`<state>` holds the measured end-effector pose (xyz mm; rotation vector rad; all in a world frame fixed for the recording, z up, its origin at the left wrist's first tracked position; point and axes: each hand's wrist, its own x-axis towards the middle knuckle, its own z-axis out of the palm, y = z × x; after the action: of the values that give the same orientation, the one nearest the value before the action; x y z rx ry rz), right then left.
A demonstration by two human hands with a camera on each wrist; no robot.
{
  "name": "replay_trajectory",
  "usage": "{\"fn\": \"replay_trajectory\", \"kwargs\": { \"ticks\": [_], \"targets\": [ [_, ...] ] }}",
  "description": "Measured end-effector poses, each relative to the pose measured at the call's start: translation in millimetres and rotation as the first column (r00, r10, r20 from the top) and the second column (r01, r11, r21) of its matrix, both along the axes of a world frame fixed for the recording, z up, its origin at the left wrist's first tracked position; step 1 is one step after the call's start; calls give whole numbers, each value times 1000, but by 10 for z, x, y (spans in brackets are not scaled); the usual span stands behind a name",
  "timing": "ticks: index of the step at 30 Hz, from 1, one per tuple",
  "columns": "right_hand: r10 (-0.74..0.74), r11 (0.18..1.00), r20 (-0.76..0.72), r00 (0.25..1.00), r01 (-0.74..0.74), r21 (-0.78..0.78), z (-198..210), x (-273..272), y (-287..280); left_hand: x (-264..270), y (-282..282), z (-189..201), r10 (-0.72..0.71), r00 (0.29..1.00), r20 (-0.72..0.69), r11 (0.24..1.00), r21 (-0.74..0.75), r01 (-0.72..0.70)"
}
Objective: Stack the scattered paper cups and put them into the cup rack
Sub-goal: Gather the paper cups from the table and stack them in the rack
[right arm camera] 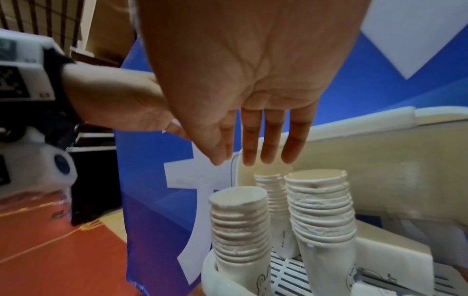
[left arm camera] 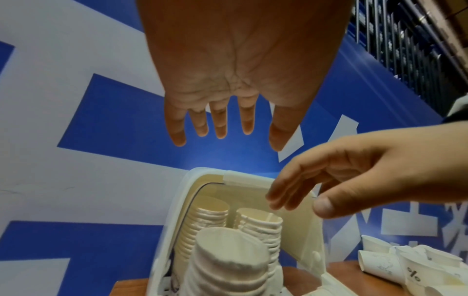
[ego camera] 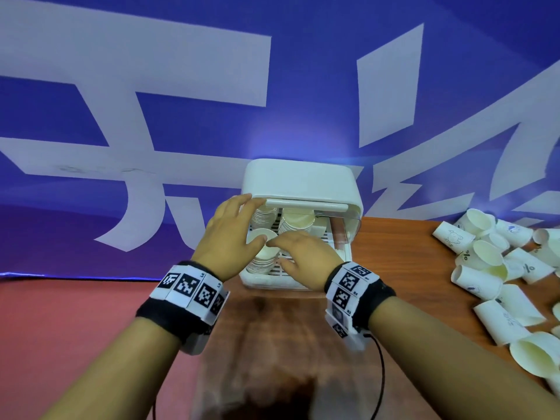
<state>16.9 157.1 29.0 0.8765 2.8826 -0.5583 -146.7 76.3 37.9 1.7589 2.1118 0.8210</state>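
Left fingers (left arm camera: 220,120): spread and straight, holding nothing; seen from the left wrist they hung in the air above the stacks, apart from every cup.
Left hand (ego camera: 233,234): palm down over the left part of the cup rack; whether the fingertips touched the lid's front edge could not be told.
Right fingers (right arm camera: 268,144): straight and close together, pointing down just above the rear stacks, holding nothing.
Right hand (ego camera: 306,256): palm down over the front of the rack, thumb toward the left hand; the two hands lay just beside each other.
Front stack (right arm camera: 240,224): nested paper cups, upright, mouth up, in the front left corner of the rack.
Rear stacks (right arm camera: 321,210): two further upright stacks behind the front one, standing side by side under the raised lid.
Cup rack (ego camera: 303,189): white plastic box with a slatted floor, its lid (left arm camera: 243,178) lifted and hinged back; it stood at the far edge of the worktop against the banner.
Scattered paper cups (ego camera: 497,268): a loose heap of white cups lying on their sides at the right of the worktop, well apart from the rack; some bore small printed marks.
Worktop (ego camera: 394,253): brown wood grain.
Banner (ego camera: 181,86): blue with large white strokes, filling the background.
Wristbands (ego camera: 191,287): black bands with square black-and-white markers on both wrists.
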Motion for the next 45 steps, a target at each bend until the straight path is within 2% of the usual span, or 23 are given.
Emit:
{"fn": "replay_trajectory", "kwargs": {
  "ticks": [2,7,10,12,15,20,30,37,40,42,45],
  "targets": [
    [-55,998,-61,997,55,-2,80,162,-51,110,-12,53,-1,1000,-28,1000,19,2],
    [-194,981,-54,979,195,2,122,698,-192,473,15,75,-51,999,17,997,59,49],
    [-315,949,-55,947,315,-7,73,1088,-253,780,19,24,-66,998,-8,998,18,66],
    [-362,932,-34,931,362,-15,63,1346,-280,988,-1,-22,-102,994,27,994,-23,103],
    [-377,926,-9,926,377,-26,69,1674,-249,1264,-7,-47,-160,984,77,985,-51,164],
    [-382,922,-38,924,378,-82,78,2176,-93,1800,69,-20,-139,989,47,989,-47,141],
    [-429,896,17,903,428,-116,69,3868,452,3445,454,-13,-156,987,42,984,-81,159],
    [-511,844,133,849,525,-109,-112,4574,754,3978,750,-169,-240,971,3,946,-225,235],
    [-538,818,238,809,569,-87,-228,4852,857,4157,970,-244,-313,950,-3,922,-241,303],
    [-524,821,299,797,566,-71,-317,5018,960,4309,1127,-317,-368,930,-21,901,-257,351],
    [-438,874,354,826,484,-47,-394,5205,1062,4579,1315,-425,-426,904,-46,860,-330,388]
  ]
}}
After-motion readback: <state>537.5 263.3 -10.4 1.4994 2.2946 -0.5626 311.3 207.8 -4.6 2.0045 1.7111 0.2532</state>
